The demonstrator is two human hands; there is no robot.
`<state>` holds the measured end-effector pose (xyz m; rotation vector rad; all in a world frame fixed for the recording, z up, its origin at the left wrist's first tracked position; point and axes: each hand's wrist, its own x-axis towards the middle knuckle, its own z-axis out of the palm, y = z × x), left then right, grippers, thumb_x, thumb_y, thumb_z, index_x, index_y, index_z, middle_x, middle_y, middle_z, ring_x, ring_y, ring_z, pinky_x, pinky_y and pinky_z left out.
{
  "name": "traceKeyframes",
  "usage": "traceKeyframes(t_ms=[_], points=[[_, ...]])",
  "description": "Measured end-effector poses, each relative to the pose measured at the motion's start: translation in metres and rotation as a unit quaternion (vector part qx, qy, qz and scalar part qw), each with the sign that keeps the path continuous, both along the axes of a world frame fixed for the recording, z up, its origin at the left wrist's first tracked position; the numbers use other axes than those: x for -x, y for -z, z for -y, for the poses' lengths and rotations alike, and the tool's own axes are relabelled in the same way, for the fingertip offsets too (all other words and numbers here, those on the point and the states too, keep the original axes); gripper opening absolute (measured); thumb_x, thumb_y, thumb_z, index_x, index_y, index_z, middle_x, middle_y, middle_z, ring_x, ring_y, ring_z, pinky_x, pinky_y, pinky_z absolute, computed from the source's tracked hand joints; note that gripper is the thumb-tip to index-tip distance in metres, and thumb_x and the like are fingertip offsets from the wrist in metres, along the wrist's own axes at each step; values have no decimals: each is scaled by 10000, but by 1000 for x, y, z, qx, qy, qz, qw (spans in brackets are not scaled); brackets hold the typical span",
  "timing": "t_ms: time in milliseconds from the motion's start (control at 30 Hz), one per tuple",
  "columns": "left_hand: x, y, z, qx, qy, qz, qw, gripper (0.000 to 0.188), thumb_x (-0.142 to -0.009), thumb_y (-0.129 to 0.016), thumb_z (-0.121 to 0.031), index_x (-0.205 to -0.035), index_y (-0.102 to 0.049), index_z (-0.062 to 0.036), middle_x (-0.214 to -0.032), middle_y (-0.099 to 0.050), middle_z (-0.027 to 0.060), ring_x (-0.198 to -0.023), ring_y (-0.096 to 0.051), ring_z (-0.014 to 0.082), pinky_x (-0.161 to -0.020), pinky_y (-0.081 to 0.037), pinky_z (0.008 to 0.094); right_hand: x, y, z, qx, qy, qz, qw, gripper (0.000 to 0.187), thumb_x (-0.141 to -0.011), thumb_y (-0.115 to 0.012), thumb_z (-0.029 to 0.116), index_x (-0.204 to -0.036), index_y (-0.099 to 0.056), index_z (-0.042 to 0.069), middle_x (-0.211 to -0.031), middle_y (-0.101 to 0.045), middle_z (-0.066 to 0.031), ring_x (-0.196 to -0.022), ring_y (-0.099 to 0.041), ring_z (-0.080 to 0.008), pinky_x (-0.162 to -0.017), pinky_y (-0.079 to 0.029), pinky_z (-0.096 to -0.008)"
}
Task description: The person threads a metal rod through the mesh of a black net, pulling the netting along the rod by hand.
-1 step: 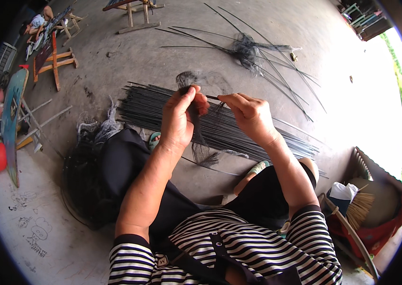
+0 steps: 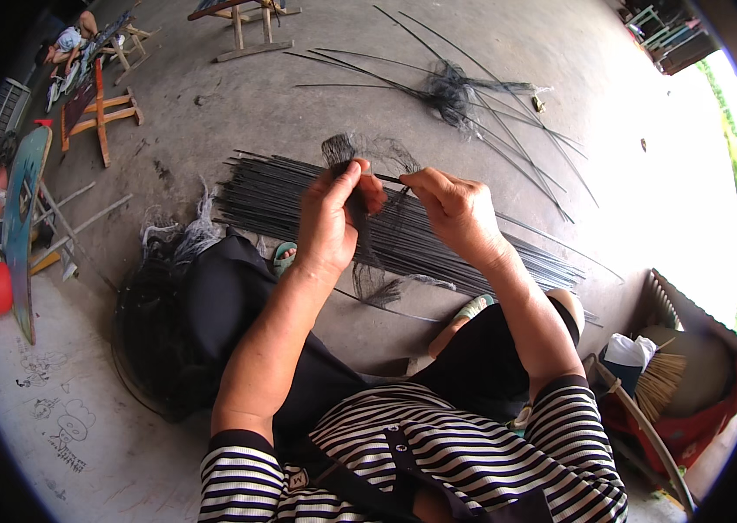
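Observation:
My left hand [image 2: 329, 218] is closed around bunched black mesh netting [image 2: 339, 150], which fans out above the thumb and hangs below the fingers. Between my two hands runs a short visible length of thin black rod [image 2: 390, 179]. Its end near the left fingers is hidden by the netting. My right hand [image 2: 458, 209] pinches this rod between thumb and fingers, and loose strands of mesh dangle beside the fingertips. Beneath both hands, a bundle of many dark thin rods [image 2: 268, 187] lies on the concrete floor.
More rods with a tangle of netting [image 2: 451, 96] lie farther off. Wooden folding stands [image 2: 105, 113] and a blue-green board [image 2: 21, 218] stand at left. A black round container [image 2: 155, 340] sits by my left leg. At right is a red bag [image 2: 699, 427] beside a bundle of sticks [image 2: 660, 388].
The rod behind my right wrist reaches slightly farther right. The netting above my left hand has spread a little. Both hands stay almost in place.

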<state>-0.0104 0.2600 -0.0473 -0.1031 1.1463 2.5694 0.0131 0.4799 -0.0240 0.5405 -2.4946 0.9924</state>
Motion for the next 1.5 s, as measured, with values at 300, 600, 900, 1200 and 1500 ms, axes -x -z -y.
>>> traceKeyframes(t_ms=[300, 600, 900, 1200, 1500], points=[[-8, 2, -6, 30, 43, 48, 997, 230, -1099, -761, -303, -1182, -761, -88, -931, -794, 52, -808, -764, 185, -718, -599, 329, 0, -21, 2, 166, 22, 186, 968, 349, -1030, -702, -2, -1351, -745, 127, -809, -707, -158, -699, -702, -214, -713, -601, -376], [0, 6, 1, -6, 6, 1, 1000, 181, -1114, -759, -280, -1177, -781, -112, -910, -789, 37, -784, -752, 170, -710, -554, 327, 0, 0, -10, -76, -52, 44, 995, 312, -1022, -724, 19, -1292, -773, 167, -1002, -788, -112, -790, -771, -340, -658, -607, -441], [-1, 8, 2, 3, -16, 58, 998, 193, -1105, -769, -291, -1191, -797, -121, -919, -781, 11, -812, -739, 157, -719, -566, 327, -1, -2, -2, 62, -10, 96, 993, 291, -1010, -744, 41, -1283, -706, 133, -871, -765, -151, -804, -786, -371, -696, -619, -457], [3, 9, 5, -5, -39, 50, 998, 176, -1121, -748, -279, -1181, -778, -117, -938, -794, 39, -809, -771, 187, -697, -585, 326, -3, -2, -4, 51, -43, 88, 994, 383, -1025, -670, -71, -1362, -745, 95, -886, -787, -127, -829, -818, -242, -765, -641, -357], [4, 11, 6, -13, -68, 76, 995, 183, -1117, -754, -270, -1186, -777, -102, -945, -797, 45, -798, -776, 192, -687, -587, 328, -3, 1, -6, 68, -41, 103, 992, 445, -977, -737, -36, -1391, -731, 128, -1006, -806, -154, -885, -820, -317, -782, -667, -405]])
